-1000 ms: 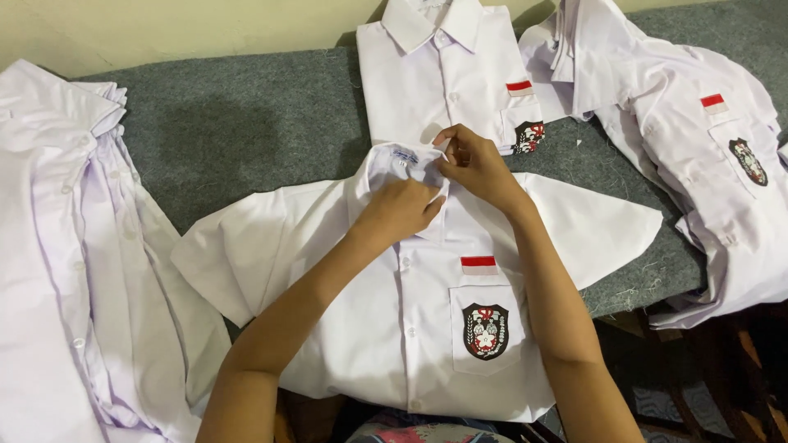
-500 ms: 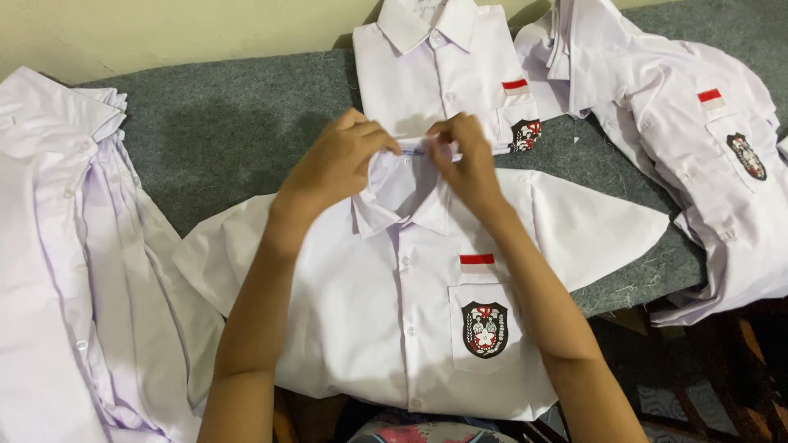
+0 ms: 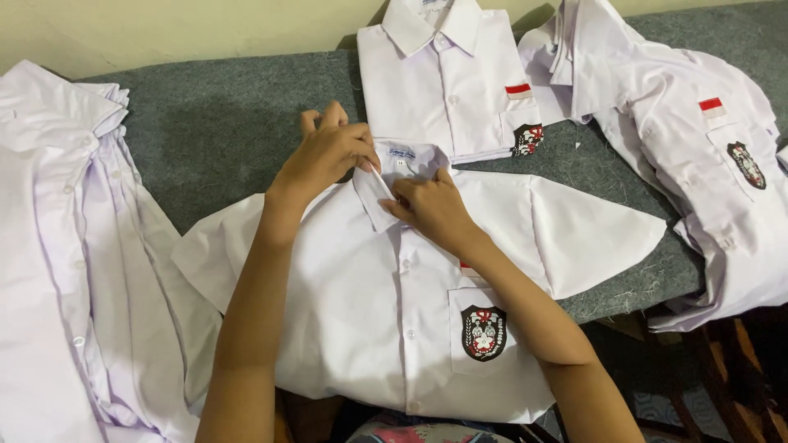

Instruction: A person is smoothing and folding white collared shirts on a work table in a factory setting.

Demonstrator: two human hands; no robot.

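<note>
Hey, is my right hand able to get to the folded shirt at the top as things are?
Probably yes: the right hand sits at the collar, and the folded shirt lies just beyond, uncovered.

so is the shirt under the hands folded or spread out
Spread out: the shirt lies flat, front up, both sleeves out to the sides, unlike the folded shirt behind it.

Two hands, the left hand (image 3: pixel 328 160) and the right hand (image 3: pixel 431 209), are seen. Three badged shirts are counted: the spread shirt (image 3: pixel 369 312), a folded shirt (image 3: pixel 447 82) and a crumpled shirt (image 3: pixel 698 148). One shirt pile (image 3: pixel 57 246) is seen.
</note>
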